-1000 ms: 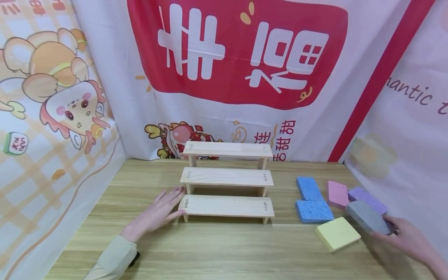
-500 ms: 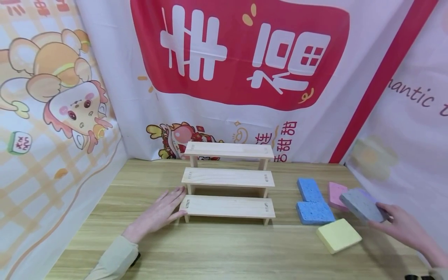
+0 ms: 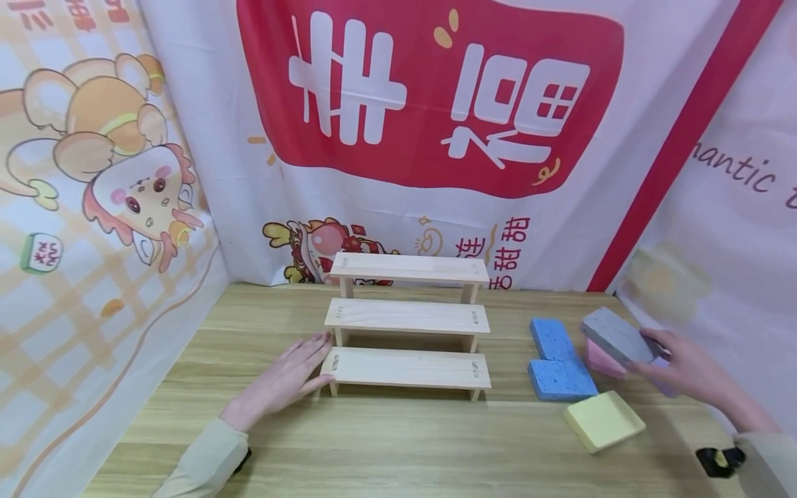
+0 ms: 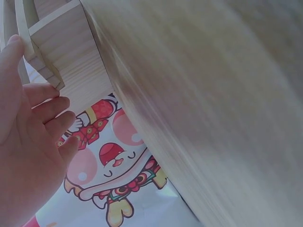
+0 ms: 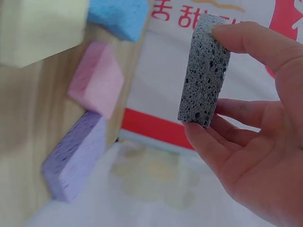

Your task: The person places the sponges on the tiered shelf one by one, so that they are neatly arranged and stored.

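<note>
A grey sponge (image 3: pixel 618 335) is pinched between the thumb and fingers of my right hand (image 3: pixel 688 370), held above the pink sponge (image 3: pixel 602 361) and the purple sponge (image 3: pixel 666 380). The right wrist view shows the porous grey sponge (image 5: pixel 204 71) lifted off the table, thumb at one end and fingers at the other. My left hand (image 3: pixel 283 377) lies at the left end of a three-step wooden shelf (image 3: pixel 407 366), its fingers extended. In the left wrist view the fingertips (image 4: pixel 57 90) touch the shelf's wooden edge (image 4: pixel 45 66).
Two blue sponges (image 3: pixel 562 380) touch each other right of the shelf. A pale yellow sponge (image 3: pixel 604 420) lies nearer the front. Printed cloth hangs behind the wood-grain table (image 3: pixel 398 443) and along both sides.
My right hand has carried the grey sponge up and away from me, from near the purple sponge to over the pink one. The left hand stays at the shelf.
</note>
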A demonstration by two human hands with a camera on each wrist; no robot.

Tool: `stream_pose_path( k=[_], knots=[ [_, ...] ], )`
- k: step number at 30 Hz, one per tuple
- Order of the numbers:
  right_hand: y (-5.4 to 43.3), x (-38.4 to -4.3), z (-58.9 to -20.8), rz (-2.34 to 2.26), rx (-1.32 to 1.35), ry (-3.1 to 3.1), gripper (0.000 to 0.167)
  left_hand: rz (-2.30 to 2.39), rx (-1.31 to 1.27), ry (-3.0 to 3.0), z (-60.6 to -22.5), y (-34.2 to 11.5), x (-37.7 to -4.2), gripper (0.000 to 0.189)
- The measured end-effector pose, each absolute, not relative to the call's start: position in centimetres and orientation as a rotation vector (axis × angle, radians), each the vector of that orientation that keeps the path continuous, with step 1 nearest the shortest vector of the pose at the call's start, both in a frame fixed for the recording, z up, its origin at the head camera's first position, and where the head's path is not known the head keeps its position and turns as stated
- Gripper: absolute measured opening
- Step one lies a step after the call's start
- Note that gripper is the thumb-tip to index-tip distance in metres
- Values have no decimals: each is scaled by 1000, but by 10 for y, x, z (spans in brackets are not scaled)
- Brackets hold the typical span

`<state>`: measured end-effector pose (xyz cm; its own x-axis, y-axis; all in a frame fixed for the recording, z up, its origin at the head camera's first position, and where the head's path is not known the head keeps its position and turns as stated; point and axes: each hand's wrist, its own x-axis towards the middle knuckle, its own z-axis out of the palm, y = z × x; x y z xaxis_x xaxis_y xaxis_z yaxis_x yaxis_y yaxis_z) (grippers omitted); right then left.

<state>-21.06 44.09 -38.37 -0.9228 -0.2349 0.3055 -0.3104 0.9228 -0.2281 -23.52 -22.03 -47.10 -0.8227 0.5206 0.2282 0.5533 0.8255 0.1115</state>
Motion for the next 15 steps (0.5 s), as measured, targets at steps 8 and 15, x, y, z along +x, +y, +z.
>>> stream_pose_path(
  k=[8,15],
  knots=[
    [421,-230,-363,384,497,-2793,73,-262,-833,-2832,-471,-219,-235,73],
    [399,-243,-346,443,476,-2886,76,-258,-832,-2843,-470,-222,-235,74]
  ],
)
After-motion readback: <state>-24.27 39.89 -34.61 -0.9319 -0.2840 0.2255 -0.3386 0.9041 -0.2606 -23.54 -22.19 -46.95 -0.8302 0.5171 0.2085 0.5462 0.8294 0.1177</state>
